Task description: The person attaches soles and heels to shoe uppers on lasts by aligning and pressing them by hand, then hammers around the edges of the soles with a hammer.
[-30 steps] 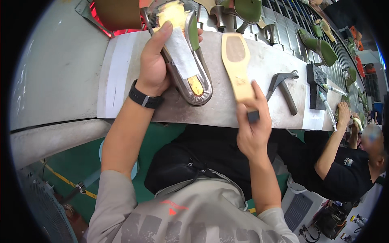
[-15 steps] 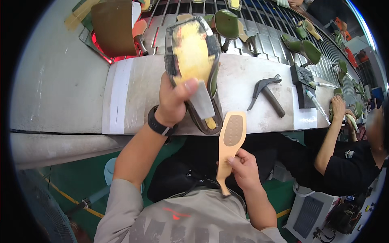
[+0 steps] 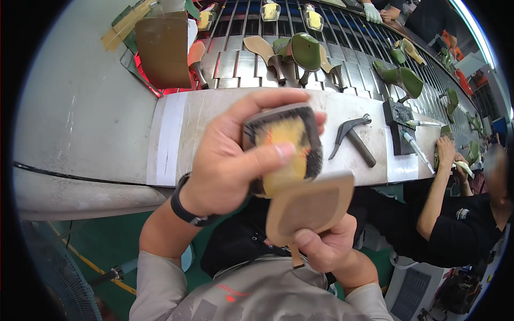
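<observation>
My left hand [image 3: 227,166] grips a shoe upper on a last [image 3: 286,124], its yellow underside with dark, rough edges turned up and the thumb lying across it. In my right hand [image 3: 329,246] is a tan shoe sole [image 3: 313,206], with a brownish textured patch on its broad forepart; the thumb presses on its lower part. The sole's top edge overlaps the near end of the shoe, and I cannot tell whether they touch. A narrow tan end [image 3: 296,257] of the sole points down towards my body.
A dark pincer-like hand tool [image 3: 362,147] lies on the worktable [image 3: 170,144], beside a black block [image 3: 399,128] and thin tubes [image 3: 418,151]. Green heeled shoes [image 3: 305,51] and a loose tan sole [image 3: 259,48] stand on the conveyor beyond. A co-worker's hand [image 3: 445,150] works at the right.
The shoe has come down and nearer to me, tipped in my left hand. My right hand has raised and tilted the sole, bringing it up against or just over the shoe's near end.
</observation>
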`<state>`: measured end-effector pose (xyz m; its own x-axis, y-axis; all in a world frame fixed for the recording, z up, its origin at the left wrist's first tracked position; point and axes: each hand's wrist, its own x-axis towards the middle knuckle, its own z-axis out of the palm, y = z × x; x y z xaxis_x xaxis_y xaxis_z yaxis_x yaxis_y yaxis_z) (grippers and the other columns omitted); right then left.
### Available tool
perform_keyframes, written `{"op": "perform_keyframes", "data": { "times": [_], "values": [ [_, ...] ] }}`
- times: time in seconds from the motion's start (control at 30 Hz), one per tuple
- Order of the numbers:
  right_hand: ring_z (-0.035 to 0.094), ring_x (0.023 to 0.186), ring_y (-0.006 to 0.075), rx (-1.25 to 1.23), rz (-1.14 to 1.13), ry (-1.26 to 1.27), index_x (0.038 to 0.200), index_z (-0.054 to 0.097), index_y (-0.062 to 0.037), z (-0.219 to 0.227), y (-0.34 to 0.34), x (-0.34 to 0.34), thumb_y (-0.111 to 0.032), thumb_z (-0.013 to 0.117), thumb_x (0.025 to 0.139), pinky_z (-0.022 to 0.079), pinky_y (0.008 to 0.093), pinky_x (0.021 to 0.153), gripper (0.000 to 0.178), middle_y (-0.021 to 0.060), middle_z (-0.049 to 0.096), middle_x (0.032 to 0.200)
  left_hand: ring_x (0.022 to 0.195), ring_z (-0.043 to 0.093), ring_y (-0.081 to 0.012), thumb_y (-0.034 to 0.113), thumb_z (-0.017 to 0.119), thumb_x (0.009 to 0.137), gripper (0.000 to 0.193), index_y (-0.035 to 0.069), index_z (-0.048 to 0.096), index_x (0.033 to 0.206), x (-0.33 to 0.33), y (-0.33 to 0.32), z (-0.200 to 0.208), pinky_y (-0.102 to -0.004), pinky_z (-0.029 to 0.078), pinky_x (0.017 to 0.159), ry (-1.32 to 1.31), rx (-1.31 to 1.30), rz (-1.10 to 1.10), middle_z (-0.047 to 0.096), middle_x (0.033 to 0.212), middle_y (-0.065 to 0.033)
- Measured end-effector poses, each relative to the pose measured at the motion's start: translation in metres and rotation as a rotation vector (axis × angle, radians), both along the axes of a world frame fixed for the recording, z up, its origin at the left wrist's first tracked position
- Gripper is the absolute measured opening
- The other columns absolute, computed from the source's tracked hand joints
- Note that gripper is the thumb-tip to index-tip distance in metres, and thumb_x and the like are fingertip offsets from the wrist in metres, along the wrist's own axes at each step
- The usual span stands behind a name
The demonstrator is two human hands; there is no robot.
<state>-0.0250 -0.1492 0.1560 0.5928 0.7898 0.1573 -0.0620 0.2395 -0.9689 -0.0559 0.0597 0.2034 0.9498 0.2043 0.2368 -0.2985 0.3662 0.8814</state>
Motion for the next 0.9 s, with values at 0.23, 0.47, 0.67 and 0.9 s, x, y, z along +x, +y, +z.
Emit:
{"op": "perform_keyframes", "data": {
  "times": [0.23,0.47,0.67,0.9],
  "values": [
    [0.057,0.059,0.0057,0.020,-0.065,0.002,0.094,0.074,0.0054,0.014,0.013,0.004,-0.007,0.064,0.101,0.042,0.0244,0.051,0.017,0.0044,0.071,0.073,0.132,0.060,-0.0378,0.027,0.061,0.104,0.053,-0.003,0.047,0.145,-0.011,-0.007,0.004,-0.0472,0.053,0.109,0.027,-0.021,-0.093,0.061,0.139,-0.0306],
    [0.059,0.060,0.0068,0.082,-0.093,-0.049,0.098,0.075,0.0062,0.016,0.016,0.002,-0.008,0.064,0.102,0.044,0.0250,0.052,0.018,0.0056,0.071,0.073,0.128,0.063,-0.0321,0.035,0.089,0.077,0.088,-0.003,0.046,0.144,-0.015,-0.003,-0.007,-0.0445,0.054,0.106,-0.046,0.163,-0.116,0.063,0.136,-0.0287],
    [0.064,0.064,0.0093,0.115,-0.123,-0.100,0.102,0.075,0.0070,0.014,0.016,0.001,-0.008,0.063,0.102,0.049,0.0255,0.056,0.019,0.0083,0.075,0.078,0.122,0.067,-0.0282,0.031,0.090,0.077,0.088,-0.004,0.046,0.145,-0.016,-0.005,-0.005,-0.0416,0.056,0.102,-0.055,0.199,-0.124,0.064,0.135,-0.0279],
    [0.066,0.066,0.0096,0.079,-0.122,-0.092,0.102,0.075,0.0066,0.017,0.013,-0.001,-0.008,0.064,0.102,0.050,0.0254,0.057,0.019,0.0098,0.076,0.081,0.120,0.067,-0.0273,0.028,0.088,0.078,0.086,-0.004,0.046,0.145,-0.018,-0.008,-0.004,-0.0405,0.057,0.101,-0.054,0.194,-0.122,0.064,0.135,-0.0276]
  ]
}}
